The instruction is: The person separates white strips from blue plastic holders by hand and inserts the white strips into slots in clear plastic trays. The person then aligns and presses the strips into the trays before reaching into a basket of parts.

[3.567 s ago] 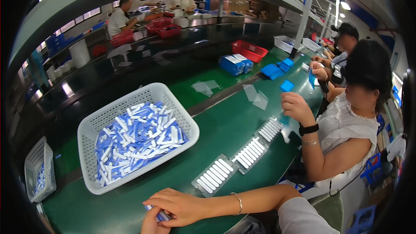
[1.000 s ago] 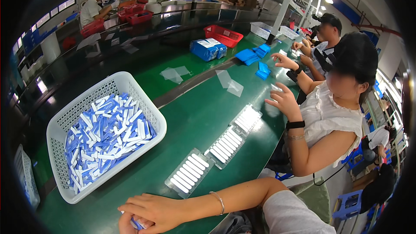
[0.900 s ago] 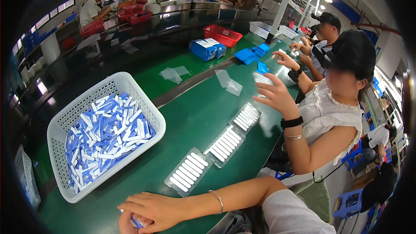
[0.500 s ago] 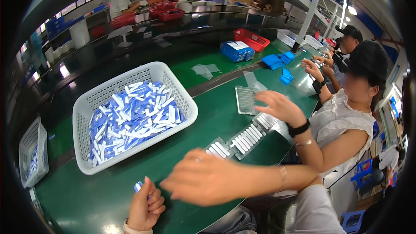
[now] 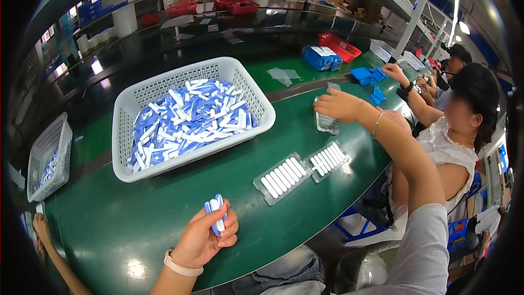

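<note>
My left hand is closed around several small blue-and-white plastic strips, their ends sticking up past my thumb. Farther right, my right hand reaches over an unfilled clear plastic tray, its bent fingers at the tray's upper edge; part of the tray is hidden under them. Between my hands lie two more clear trays: the nearer slotted tray holds a row of white strips, and another tray beyond it also holds white strips. A white basket heaped with loose blue-and-white strips stands ahead of my left hand.
A smaller white basket stands at far left, above another person's arm. On my right sits a co-worker. Blue packages, blue pouches and a red basket lie farther along the green table.
My right hand has swung from near my left hand out to the unfilled tray. My left hand has risen, showing more strips. The co-worker's hand has left the filled trays. The view has shifted.
</note>
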Motion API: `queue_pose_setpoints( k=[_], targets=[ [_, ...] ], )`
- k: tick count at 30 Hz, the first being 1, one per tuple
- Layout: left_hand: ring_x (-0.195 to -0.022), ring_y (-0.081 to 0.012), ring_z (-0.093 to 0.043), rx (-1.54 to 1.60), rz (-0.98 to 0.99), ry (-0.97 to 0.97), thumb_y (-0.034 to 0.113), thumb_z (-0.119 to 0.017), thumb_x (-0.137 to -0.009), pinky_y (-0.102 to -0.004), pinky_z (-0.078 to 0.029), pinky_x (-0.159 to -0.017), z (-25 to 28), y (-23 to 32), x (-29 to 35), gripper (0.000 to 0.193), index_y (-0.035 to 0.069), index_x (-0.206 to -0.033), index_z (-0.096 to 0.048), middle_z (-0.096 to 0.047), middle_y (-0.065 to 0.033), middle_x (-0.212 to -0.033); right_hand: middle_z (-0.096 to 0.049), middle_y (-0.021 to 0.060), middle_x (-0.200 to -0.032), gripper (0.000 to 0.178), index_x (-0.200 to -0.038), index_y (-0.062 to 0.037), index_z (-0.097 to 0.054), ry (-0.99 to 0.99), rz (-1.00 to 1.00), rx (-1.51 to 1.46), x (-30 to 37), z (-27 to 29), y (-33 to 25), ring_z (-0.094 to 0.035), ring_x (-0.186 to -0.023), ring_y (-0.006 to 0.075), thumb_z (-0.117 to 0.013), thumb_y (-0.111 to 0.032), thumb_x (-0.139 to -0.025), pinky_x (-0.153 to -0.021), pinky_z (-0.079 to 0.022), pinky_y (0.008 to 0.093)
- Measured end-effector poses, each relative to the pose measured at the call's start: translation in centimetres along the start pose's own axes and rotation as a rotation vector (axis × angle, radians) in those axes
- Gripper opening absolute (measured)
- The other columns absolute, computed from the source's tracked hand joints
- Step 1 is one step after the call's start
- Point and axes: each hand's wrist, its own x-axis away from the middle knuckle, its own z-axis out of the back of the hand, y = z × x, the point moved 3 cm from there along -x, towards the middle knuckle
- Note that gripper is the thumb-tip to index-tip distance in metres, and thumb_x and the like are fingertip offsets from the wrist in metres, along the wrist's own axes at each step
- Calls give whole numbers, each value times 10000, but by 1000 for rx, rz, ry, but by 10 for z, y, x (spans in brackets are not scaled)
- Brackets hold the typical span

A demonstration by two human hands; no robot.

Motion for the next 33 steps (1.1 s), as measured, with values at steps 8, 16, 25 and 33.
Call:
queue_pose_setpoints(
  k=[8,16,25,33],
  targets=[
    [-568,-61,-327,-163,-118,-51,171,-493,-974,-208,-237,-446,-10,11,19,129,79,-1052,-448,-441,-18,-792,-565,159,-1013,720,-1130,21,-571,502,-182,-815,-27,159,-89,-534,-892,318,-755,-406,-581,-781,-434,419],
    [-549,-47,-395,-318,-37,48,140,-521,-954,-208,-298,-452,-11,-18,43,189,15,-1097,-513,-538,-38,-782,-561,83,-948,691,-1151,11,-597,368,-196,-926,-49,213,-207,-520,-852,271,-744,-443,-652,-768,-396,388],
    [-513,-40,-442,-391,-55,-26,156,-555,-941,-197,-366,-472,-6,-64,38,199,-15,-1040,-580,-673,-74,-805,-646,80,-886,290,-929,-22,-703,570,-474,-1982,-63,215,-211,-577,-704,133,-812,-122,-679,-601,-447,237],
    [-515,-89,-460,-93,21,13,130,-443,-979,-224,-355,-468,-2,-78,34,232,3,-1171,-419,-635,-219,-1012,-670,116,-790,118,-835,29,-685,781,-897,-2183,-35,192,-224,-615,-688,165,-704,54,-721,-602,-465,258]
  ],
)
